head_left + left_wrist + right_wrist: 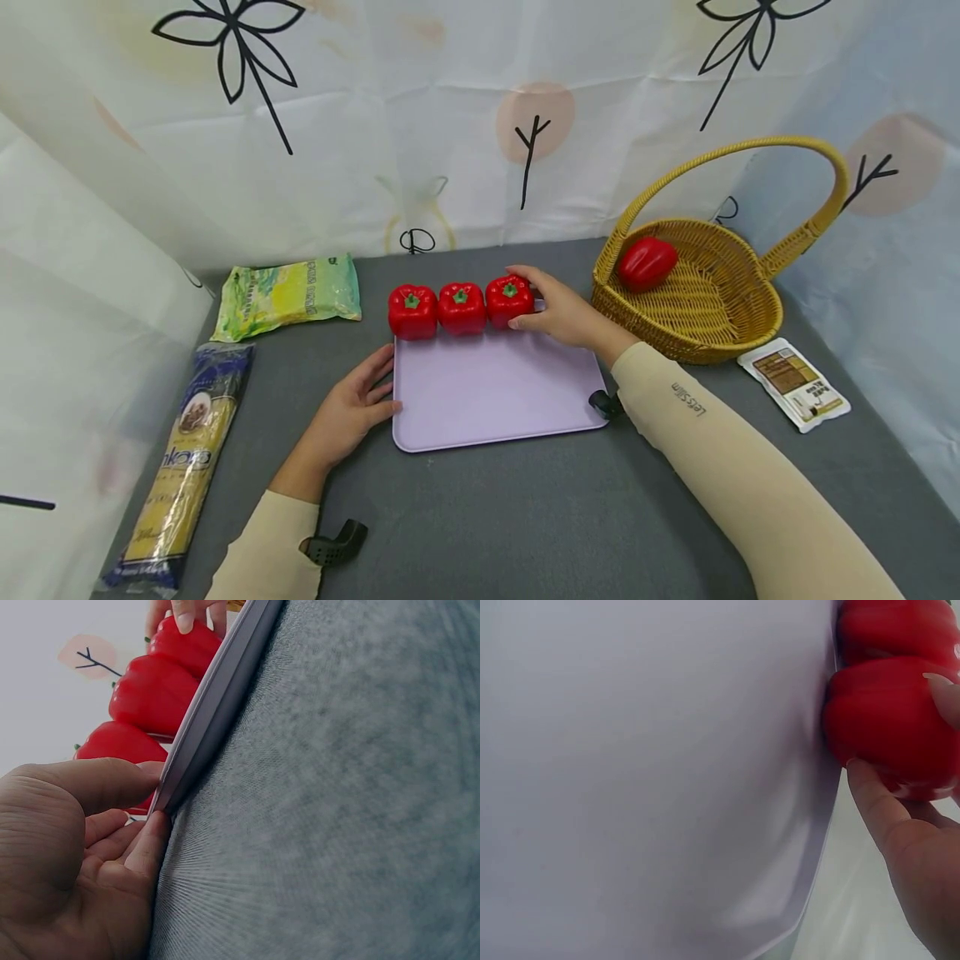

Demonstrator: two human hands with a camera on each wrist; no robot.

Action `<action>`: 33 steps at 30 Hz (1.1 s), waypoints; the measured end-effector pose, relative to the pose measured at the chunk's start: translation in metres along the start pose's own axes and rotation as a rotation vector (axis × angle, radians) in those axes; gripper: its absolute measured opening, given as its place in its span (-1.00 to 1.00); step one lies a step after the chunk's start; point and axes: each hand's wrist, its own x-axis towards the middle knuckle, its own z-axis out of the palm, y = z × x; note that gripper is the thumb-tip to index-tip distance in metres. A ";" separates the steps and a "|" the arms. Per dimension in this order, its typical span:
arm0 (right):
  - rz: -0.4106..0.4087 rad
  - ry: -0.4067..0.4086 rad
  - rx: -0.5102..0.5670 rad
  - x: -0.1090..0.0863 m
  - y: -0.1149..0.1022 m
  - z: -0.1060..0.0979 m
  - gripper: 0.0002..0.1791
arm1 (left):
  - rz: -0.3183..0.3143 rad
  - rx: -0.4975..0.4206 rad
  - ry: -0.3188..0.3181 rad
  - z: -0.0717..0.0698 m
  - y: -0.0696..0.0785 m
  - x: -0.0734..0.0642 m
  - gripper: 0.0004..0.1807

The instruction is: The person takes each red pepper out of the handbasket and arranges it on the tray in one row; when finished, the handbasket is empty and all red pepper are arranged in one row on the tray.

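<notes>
Three red bell peppers stand in a row along the far edge of a lilac tray [491,392]: the left pepper [412,312], the middle pepper [461,308] and the right pepper [509,302]. My right hand [558,308] holds the right pepper, thumb on its near side and fingers behind it; the right wrist view shows this pepper [889,720] at the tray's rim. At the tray's left edge is my left hand [352,408]. The left wrist view shows its thumb [112,780] and a finger pinching the rim.
A yellow wicker basket [697,337] with a tall handle stands at the right, with another red pepper [648,263] inside. Beside it lies a white-and-brown packet [797,385]. On the left are a green-yellow package [288,296] and a long pasta bag [187,467]. Patterned cloth surrounds the grey table.
</notes>
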 end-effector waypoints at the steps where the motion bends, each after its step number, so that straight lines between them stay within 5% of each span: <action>1: -0.002 0.001 -0.001 0.000 0.000 0.000 -0.04 | -0.003 -0.001 0.000 0.000 0.000 0.000 0.00; 9: -0.009 0.012 0.009 -0.003 0.001 0.000 0.06 | -0.010 0.002 0.005 0.001 0.001 -0.002 0.00; 21: -0.092 0.124 0.087 -0.026 -0.011 -0.022 -0.14 | -0.006 0.003 0.008 0.001 0.002 -0.001 0.00; 33: -0.289 0.300 0.237 -0.061 -0.013 -0.059 -0.44 | -0.008 0.014 0.014 0.002 0.003 -0.001 0.00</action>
